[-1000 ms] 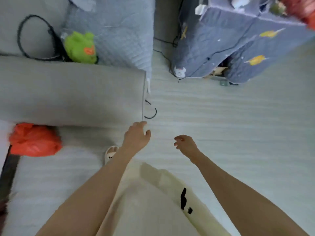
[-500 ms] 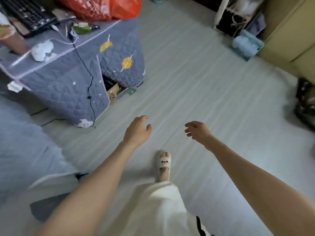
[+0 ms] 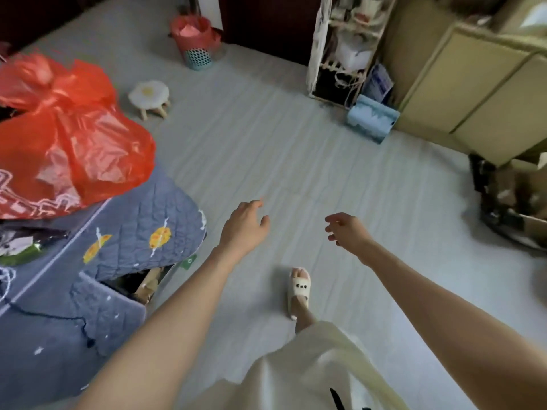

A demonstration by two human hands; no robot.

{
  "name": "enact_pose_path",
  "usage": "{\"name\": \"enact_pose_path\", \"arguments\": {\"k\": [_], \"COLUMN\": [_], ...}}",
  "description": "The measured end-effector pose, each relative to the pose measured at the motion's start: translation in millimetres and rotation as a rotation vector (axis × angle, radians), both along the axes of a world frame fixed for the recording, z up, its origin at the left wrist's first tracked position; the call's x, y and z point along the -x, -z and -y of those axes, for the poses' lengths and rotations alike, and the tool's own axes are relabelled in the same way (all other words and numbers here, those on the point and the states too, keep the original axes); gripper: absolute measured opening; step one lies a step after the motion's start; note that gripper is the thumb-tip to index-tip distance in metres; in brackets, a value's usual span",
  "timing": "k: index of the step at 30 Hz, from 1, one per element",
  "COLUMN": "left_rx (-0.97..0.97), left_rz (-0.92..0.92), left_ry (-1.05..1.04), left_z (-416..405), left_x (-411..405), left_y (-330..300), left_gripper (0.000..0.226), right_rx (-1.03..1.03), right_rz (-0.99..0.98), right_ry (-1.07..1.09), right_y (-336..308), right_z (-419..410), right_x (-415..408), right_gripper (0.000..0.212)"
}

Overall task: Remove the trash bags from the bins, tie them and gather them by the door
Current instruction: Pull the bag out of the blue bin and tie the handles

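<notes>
Both bare hands are held out over the pale floor (image 3: 296, 161), the left hand (image 3: 243, 226) spread loose, the right hand (image 3: 346, 229) half curled, nothing gripped. A small blue mesh bin (image 3: 196, 56) lined with a red trash bag (image 3: 192, 31), apparently full, is seen far ahead by the dark doorway (image 3: 266, 22).

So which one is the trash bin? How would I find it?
Look to the far end of the grey floor, just left of the dark doorway. The bin stands past the little white stool: a turquoise mesh basket lined with a pink-red bag.
</notes>
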State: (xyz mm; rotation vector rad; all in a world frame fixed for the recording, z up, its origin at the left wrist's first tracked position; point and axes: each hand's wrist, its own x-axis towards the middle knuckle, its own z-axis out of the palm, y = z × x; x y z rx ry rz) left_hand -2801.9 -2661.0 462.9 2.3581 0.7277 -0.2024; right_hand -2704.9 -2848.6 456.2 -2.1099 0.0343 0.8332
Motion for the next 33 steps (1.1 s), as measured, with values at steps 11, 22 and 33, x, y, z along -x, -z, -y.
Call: {"name": "enact_pose_path", "arguments": {"k": [11,22,33], "left_rx": [-0.036,-0.033,-0.028], "left_rz": [0.02,0.072,0.058], "left_ry": [-0.076,-0.294,-0.319], "left_z": [-208.2,-519.9,-823.0], "left_x": [-301.2,-491.9,-703.1], "left_y": [-30.5,-14.2,-38.1], "left_gripper": [0.043,0.042,0.041], "right_rx": [-0.023,-0.133,-0.121], "right_rz": [0.028,0.03,-0.022], "right_ry": [-0.14,-0.301,-0.2], "right_y": [-5.5,-16.5,-36.0], "right_z": [-241.7,-553.9,-840.9], "right_x": [-308.0,-530.1,-757.0], "right_gripper": [0.03,0.03,0.031]}}
